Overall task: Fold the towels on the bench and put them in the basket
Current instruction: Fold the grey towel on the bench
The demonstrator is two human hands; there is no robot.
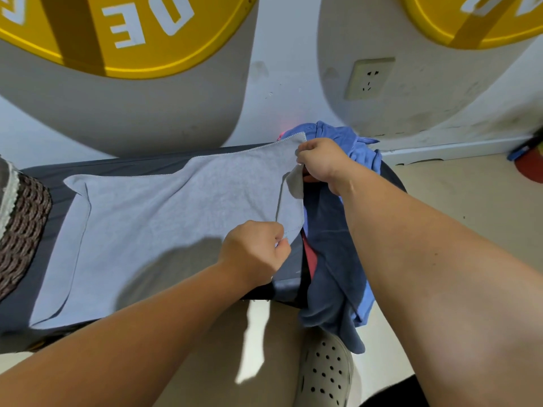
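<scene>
Light grey towel [152,230] lies spread flat on dark bench [117,167], long axis running L-R along the bench length. Its L end has a narrow strip folded over, pointing toward wicker basket [23,230] at far L edge of view. R end is lifted off the bench.

Left hand [255,249]: fingers curled, thumb + forefinger pinching the near R corner of the towel. Right hand [321,161]: fingers curled, gripping the far R corner, a small flap of cloth hanging under the fist. Both hands at the towel's R short edge, apart from each other.

Pile of blue towels [338,259] sits on the R end of bench, draped over the edge and hanging toward floor; bit of red cloth [311,255] shows under it.

Wall socket [368,79] on wall behind. Perforated grey shoe [326,374] on floor below.
</scene>
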